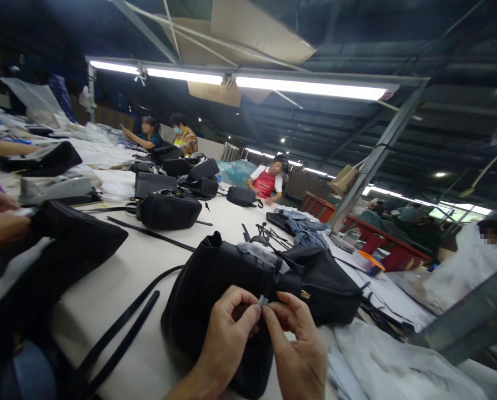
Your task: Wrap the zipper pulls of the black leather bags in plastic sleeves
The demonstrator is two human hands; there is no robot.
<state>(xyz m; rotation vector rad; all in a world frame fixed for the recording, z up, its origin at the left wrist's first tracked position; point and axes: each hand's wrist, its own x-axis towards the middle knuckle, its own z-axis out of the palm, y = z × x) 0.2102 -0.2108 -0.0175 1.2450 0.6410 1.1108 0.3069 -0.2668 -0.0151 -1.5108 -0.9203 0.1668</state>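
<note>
A black bag (pixel 209 278) with a flap lies on the white table in front of me, its long strap (pixel 123 316) trailing to the left. Over the bag's flap my left hand (pixel 234 328) pinches a small, pale translucent scrap (pixel 262 300), perhaps plastic film. My right hand (pixel 294 333) closes thumb and finger on the same scrap from the other side. Clear plastic wrap (pixel 260 256) covers part of the flap above my hands. Right behind this bag rests another black bag (pixel 329 283) with a gold-coloured fitting.
Several black bags (pixel 171 211) stand across the table (pixel 119 272). At the left edge, another person's hands (pixel 0 222) work at a black bag. Loose black straps (pixel 269 236) and grey-blue cloth (pixel 309 228) lie farther back. Plastic sheeting (pixel 398 355) and a metal post (pixel 377 150) are at right.
</note>
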